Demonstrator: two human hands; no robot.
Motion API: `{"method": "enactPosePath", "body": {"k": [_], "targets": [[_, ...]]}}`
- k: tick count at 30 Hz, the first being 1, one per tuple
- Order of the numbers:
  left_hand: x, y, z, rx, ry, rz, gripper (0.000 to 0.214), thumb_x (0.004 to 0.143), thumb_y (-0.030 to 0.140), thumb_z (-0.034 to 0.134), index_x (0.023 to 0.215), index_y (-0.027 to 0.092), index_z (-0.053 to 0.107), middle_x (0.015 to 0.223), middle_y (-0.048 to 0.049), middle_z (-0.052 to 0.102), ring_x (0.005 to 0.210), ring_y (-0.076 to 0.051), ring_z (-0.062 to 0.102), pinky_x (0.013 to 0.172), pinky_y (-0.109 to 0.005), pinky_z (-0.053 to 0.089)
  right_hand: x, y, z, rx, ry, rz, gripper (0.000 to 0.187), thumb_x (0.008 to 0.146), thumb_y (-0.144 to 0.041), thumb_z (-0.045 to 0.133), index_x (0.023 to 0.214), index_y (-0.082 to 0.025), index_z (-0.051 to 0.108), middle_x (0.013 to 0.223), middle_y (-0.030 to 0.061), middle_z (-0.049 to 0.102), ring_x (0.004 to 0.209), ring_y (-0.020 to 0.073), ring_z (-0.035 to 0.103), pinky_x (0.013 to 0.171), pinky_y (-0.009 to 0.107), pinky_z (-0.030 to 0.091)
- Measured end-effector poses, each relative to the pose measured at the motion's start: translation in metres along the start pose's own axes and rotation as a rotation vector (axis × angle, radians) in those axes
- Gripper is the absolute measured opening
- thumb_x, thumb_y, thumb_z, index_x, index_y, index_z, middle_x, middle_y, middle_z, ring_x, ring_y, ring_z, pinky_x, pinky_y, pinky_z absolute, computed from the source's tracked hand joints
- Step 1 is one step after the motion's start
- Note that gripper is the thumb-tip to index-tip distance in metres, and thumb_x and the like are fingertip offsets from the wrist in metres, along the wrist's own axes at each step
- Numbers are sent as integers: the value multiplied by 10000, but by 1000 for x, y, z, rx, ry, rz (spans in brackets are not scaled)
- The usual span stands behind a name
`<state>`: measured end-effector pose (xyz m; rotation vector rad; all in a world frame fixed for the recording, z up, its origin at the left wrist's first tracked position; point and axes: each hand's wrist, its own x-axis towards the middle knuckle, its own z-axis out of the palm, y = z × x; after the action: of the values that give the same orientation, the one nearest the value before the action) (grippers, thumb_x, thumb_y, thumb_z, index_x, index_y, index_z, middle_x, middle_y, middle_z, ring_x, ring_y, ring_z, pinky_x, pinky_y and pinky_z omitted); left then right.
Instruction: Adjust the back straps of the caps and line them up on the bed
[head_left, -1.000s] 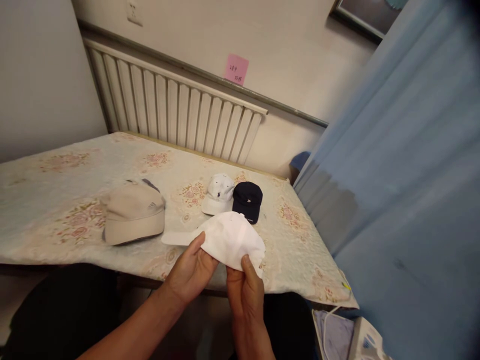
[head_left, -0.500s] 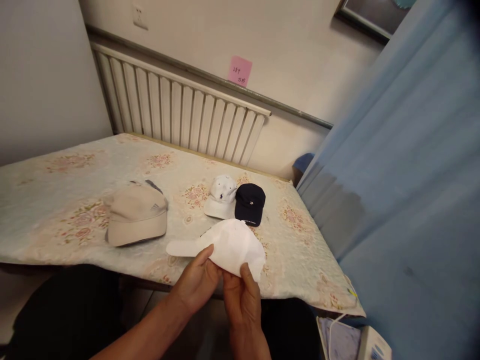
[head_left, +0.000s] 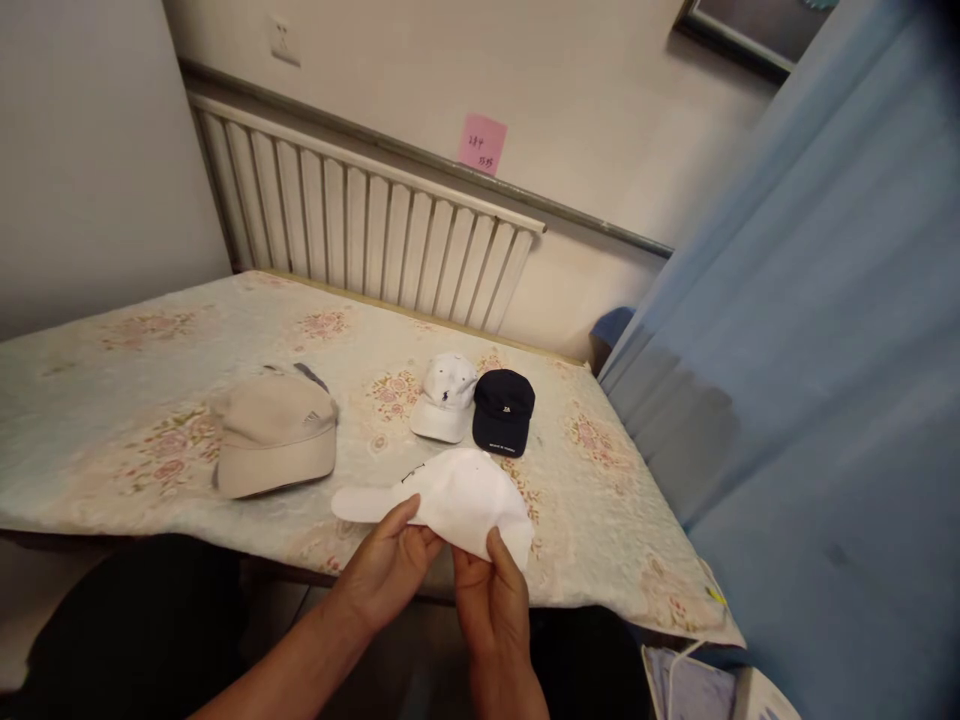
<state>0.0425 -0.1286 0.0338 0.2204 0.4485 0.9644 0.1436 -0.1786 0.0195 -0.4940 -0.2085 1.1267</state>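
Floral cover [head_left: 600, 540] bears a beige cap [head_left: 274, 430], a rear white cap [head_left: 441, 405] and a black cap [head_left: 504, 412]. Left hand [head_left: 391, 568] and right hand [head_left: 491, 600] both grip the front white cap [head_left: 469, 500].

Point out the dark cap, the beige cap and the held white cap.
Dark cap [head_left: 505, 402], head view: front of the crown.
Beige cap [head_left: 274, 418], head view: front of the crown.
Held white cap [head_left: 472, 500], head view: crown's side.
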Motion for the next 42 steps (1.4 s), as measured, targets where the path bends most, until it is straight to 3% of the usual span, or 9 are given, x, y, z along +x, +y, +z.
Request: {"method": "enactPosePath", "body": {"k": [11, 19, 22, 27, 33, 42], "targets": [[-1, -5, -1, 42, 32, -2, 460, 825, 66, 514, 1280, 129, 488, 1083, -101, 695, 986, -229, 656, 944, -380, 480, 0, 5, -10, 2, 3, -34, 606, 809, -221, 596, 1371, -266, 375, 1290, 71, 581, 1191, 221, 533, 1056, 482, 370], [-5, -15, -1, 57, 22, -53, 418, 841, 97, 508, 1260, 100, 505, 1084, -113, 693, 1019, -235, 639, 939, -368, 478, -4, 17, -15, -31, 17, 48, 614, 780, -189, 635, 1350, -205, 408, 1238, 98, 615, 1149, 225, 568, 1053, 470, 382], [-6, -13, -2, 38, 13, -44, 441, 832, 99, 528, 1272, 90, 498, 1114, -124, 680, 1050, -246, 625, 953, -371, 470, -1, 14, -14, -52, 16, 39, 590, 791, -211, 633, 1341, -213, 420, 1234, 95, 619, 1138, 220, 577, 1044, 469, 393], [-7, 0, -1, -25, -58, 32, 524, 828, 83, 533, 1336, 176, 447, 1199, -96, 643, 1098, -266, 597, 980, -439, 451, 3, 3, -10, -28, 11, -2, 584, 811, -188, 604, 1353, -257, 397, 1251, 69, 612, 1147, 202, 572, 1038, 466, 399], [-9, 6, 2, -37, -36, 89, 625, 799, 3, 507, 1378, 207, 390, 1223, -75, 631, 1110, -256, 590, 1003, -443, 433, 4, -1, -12, 11, 24, -19, 594, 808, -160, 592, 1354, -280, 392, 1246, 47, 617, 1139, 188, 577, 1043, 452, 394], [-17, -15, 2, -27, -135, -44, 598, 826, 34, 488, 1398, 157, 362, 1235, -98, 621, 1165, -244, 551, 1074, -415, 352, -3, 12, -12, -117, -33, 18, 477, 813, -298, 614, 1264, -183, 512, 1185, 88, 650, 1126, 199, 582, 1068, 433, 365]]}}
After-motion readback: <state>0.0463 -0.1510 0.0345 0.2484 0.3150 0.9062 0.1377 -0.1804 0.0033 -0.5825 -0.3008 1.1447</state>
